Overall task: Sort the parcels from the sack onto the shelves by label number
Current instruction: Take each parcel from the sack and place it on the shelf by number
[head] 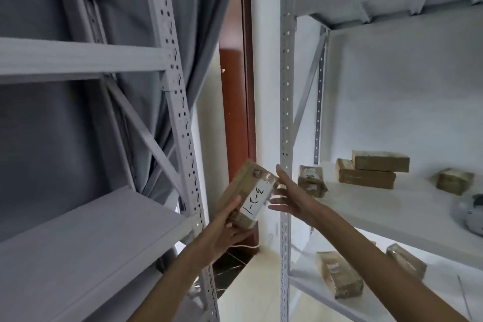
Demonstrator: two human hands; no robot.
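The left hand [224, 227] grips the lower end of a taped brown parcel [251, 192], held up between the two shelf racks with its long axis tilted up and to the right and its white label [256, 202] facing the camera. The right hand [290, 196] is spread open, fingers straight, its fingertips touching the parcel's upper right end. The right shelf [392, 217], where other parcels [366, 170] already lie, sits just beyond the right hand, so that hand seems better placed to carry it there.
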